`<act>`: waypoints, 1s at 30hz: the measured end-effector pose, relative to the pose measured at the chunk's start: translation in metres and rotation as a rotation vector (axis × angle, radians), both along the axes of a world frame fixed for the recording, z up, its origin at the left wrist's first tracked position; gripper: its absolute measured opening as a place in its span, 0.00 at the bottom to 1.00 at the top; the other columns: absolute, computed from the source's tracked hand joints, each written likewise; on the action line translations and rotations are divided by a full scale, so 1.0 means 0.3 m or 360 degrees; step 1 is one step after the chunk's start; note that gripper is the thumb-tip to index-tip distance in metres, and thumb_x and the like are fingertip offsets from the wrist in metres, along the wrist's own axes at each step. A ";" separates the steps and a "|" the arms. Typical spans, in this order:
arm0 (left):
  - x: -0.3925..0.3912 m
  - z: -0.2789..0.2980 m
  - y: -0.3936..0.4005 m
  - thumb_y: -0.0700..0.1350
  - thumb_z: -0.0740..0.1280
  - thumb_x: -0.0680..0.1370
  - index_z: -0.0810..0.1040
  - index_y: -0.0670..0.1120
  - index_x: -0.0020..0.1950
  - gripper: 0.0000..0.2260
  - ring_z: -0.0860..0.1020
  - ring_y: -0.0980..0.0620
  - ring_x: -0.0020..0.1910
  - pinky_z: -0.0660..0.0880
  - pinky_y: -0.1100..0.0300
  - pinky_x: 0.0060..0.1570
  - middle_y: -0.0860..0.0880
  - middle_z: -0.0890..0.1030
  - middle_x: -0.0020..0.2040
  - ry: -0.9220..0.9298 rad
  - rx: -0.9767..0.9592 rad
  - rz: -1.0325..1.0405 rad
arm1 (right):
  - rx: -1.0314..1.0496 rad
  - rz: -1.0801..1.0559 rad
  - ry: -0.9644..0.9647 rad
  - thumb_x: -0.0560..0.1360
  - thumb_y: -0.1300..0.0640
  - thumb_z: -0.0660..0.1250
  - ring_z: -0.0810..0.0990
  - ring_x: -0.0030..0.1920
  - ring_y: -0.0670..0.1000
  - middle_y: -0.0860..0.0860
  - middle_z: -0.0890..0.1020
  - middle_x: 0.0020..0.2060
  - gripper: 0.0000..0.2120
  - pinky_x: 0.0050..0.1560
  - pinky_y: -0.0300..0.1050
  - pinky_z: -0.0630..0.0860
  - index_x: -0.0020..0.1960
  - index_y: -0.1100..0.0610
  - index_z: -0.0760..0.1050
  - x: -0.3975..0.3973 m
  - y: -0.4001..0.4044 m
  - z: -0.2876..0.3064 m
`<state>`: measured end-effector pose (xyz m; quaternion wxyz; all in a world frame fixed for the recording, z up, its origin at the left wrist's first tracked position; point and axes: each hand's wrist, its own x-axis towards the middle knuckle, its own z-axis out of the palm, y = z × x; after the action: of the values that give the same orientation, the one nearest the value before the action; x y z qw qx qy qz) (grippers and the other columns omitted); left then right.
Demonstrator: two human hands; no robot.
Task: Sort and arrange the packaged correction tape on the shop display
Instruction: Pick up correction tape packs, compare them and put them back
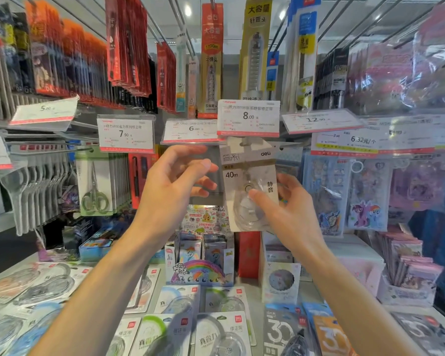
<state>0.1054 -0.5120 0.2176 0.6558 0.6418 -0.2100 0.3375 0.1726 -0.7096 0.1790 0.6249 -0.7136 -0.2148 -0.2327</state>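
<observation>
A grey-and-white correction tape pack (249,173) marked 40m hangs on a display hook under the 8.00 price tag (248,118). My right hand (285,211) grips its lower part, thumb on the clear blister and fingers behind the card. My left hand (172,186) hovers just left of the pack, fingers loosely curled and holding nothing, fingertips close to the pack's left edge. Several more correction tape packs (224,332) lie flat on the shelf below my arms.
Price tags (126,133) line the hook rail. Scissors packs (94,186) hang at the left and cartoon pouches (368,199) at the right. Pen packs (211,60) hang above. Small boxes with a rainbow pony print (201,271) stand on the shelf behind the loose packs.
</observation>
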 end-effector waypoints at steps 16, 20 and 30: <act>0.297 -0.103 -0.034 0.53 0.69 0.81 0.75 0.52 0.69 0.17 0.80 0.61 0.61 0.75 0.66 0.60 0.58 0.83 0.61 0.0322 0.0321 0.0143 | -0.0132 0.0045 0.0045 0.74 0.39 0.73 0.80 0.55 0.31 0.37 0.82 0.59 0.28 0.51 0.25 0.75 0.70 0.44 0.68 0.078 0.005 -0.055; 0.334 -0.136 -0.062 0.50 0.67 0.83 0.79 0.53 0.60 0.07 0.82 0.69 0.48 0.73 0.76 0.45 0.67 0.85 0.48 0.0223 0.0275 0.0194 | -0.0154 0.0108 0.0074 0.77 0.38 0.70 0.81 0.60 0.36 0.39 0.84 0.59 0.24 0.62 0.40 0.76 0.70 0.44 0.72 0.129 0.006 -0.074; 0.443 -0.137 -0.106 0.51 0.66 0.83 0.78 0.51 0.64 0.11 0.80 0.73 0.43 0.72 0.79 0.38 0.61 0.83 0.50 0.0378 0.0106 0.0317 | 0.0036 0.0236 0.0323 0.78 0.40 0.71 0.80 0.43 0.25 0.30 0.85 0.42 0.10 0.38 0.19 0.71 0.56 0.37 0.74 0.264 0.049 -0.047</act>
<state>0.2381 -0.5439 0.1764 0.6178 0.7162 -0.0774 0.3154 0.2517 -0.6950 0.1650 0.6668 -0.7086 -0.2000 -0.1149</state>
